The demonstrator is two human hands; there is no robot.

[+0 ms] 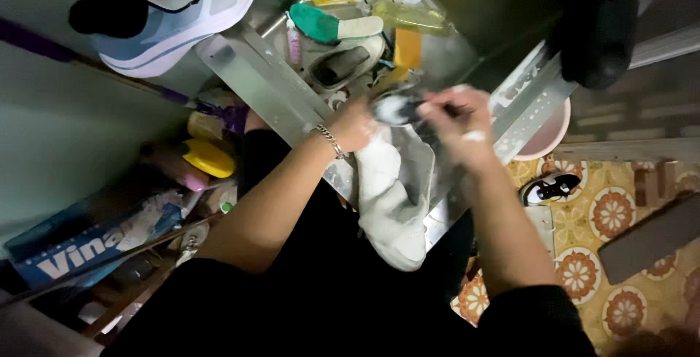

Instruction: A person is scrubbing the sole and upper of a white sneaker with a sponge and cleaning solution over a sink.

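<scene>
Two hands are closed over the sink rim (pixel 248 65): the white sneaker (pixel 390 196) is gripped at its heel by the left hand (pixel 354 125) to steady it, while a soapy brush (pixel 397 107) is clamped in the right hand (pixel 456 120) against it.

I see a white sneaker (pixel 390 196), a green insole (pixel 332 25), yellow bottles (pixel 208 156), and orange floral floor tiles (pixel 620 255).
</scene>
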